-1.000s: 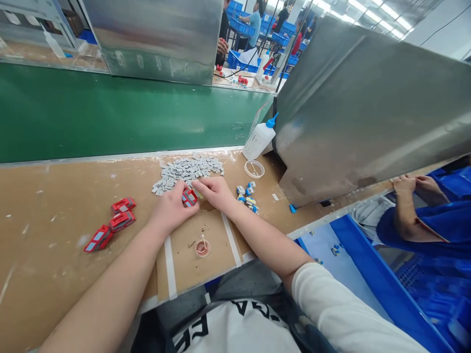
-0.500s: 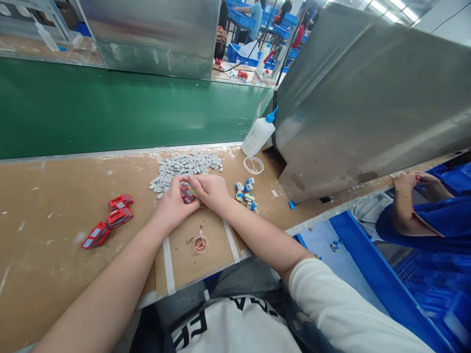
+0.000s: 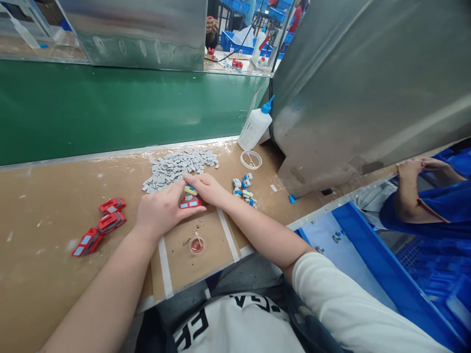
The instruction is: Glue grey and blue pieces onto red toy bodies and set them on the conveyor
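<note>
The brown surface [image 3: 55, 211] carries the work. Beside it, lower right, a blue tray [image 3: 379, 257] has a pale floor holding a few small blue-and-yellow parts [image 3: 336, 237]. The two hands are together over the surface, fingertips meeting: the left hand [image 3: 158, 206] is closed about a red piece, its thumb along the near side; whether the right hand [image 3: 209, 189] grips anything cannot be told. A heap of grey tiles [image 3: 180, 166] lies just beyond the hands. Behind stands a white bottle [image 3: 253, 128] with a blue nozzle, contents not visible. Three red car-shaped pieces [image 3: 112, 222] lie together well left of the hands; a cluster of blue, white and yellow blocks [image 3: 243, 191] lies to the right. A shallow white ring-like dish [image 3: 250, 168], near the bottle's base, contains thin sticks [image 3: 251, 158]. The red piece [image 3: 190, 202] is car-shaped and glossy, with pale blue panels facing the wearer, and lies between the hands. Near the front edge, a small clear cup [image 3: 197, 252] contains something reddish and a white-tipped swab [image 3: 199, 239], tilted. A small yellow-and-blue part [image 3: 190, 190] shows just behind the red piece, between the hands.
</note>
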Tool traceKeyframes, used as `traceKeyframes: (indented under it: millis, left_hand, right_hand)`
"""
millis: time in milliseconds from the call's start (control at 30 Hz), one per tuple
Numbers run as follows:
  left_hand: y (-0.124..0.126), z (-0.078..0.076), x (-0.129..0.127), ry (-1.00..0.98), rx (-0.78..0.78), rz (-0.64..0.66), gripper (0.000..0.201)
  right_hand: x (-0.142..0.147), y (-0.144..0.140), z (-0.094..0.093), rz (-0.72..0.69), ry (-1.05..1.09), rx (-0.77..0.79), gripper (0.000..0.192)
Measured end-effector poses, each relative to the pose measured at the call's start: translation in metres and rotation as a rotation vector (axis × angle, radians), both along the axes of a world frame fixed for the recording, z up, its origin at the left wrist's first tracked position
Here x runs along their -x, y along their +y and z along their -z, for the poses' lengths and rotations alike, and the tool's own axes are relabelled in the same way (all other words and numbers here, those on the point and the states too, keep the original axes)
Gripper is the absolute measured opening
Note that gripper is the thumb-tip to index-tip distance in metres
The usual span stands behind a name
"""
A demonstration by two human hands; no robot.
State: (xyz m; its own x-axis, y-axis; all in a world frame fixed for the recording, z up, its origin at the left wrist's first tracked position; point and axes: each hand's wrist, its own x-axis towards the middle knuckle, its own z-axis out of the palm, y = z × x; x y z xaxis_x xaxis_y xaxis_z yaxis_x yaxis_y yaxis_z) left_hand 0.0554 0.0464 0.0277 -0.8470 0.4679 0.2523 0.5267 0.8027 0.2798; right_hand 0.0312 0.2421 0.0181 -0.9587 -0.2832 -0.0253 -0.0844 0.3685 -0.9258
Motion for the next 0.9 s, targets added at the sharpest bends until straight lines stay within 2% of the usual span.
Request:
traceKeyframes:
  millis: [100, 167, 467, 567, 633, 700, 800, 900]
  left_hand:
    - [0.0, -0.003, -0.002, 0.014, -0.013, 0.022, 0.076]
    - [0.0, -0.003, -0.003, 0.023, 0.003, 0.023, 0.075]
    - [0.001, 0.001, -0.008, 0.045, 0.044, 0.053, 0.072]
    - [0.005, -0.004, -0.009, 0.012, 0.049, 0.066, 0.066]
    - [0.005, -0.006, -0.009, 0.012, 0.051, 0.052, 0.063]
    - [0.002, -0.009, -0.008, 0.032, 0.045, 0.007, 0.061]
    - [-0.006, -0.012, -0.005, 0.03, 0.012, -0.074, 0.061]
    - [-0.013, -0.016, -0.001, -0.072, -0.023, -0.033, 0.061]
  right_hand:
    - [-0.001, 0.006, -0.007, -0.13, -0.054, -0.024, 0.074]
    - [-0.003, 0.01, -0.012, -0.167, -0.07, -0.044, 0.077]
    - [-0.007, 0.016, -0.026, -0.239, -0.128, -0.137, 0.08]
    - [-0.009, 0.013, -0.025, -0.18, -0.113, -0.247, 0.079]
    - [-0.01, 0.013, -0.023, -0.119, -0.019, -0.313, 0.076]
    - [-0.011, 0.017, -0.022, -0.134, 0.162, -0.312, 0.069]
    - [-0.011, 0.03, -0.022, -0.312, 0.451, -0.255, 0.063]
    - [-0.008, 0.041, -0.021, -0.481, 0.585, -0.281, 0.07]
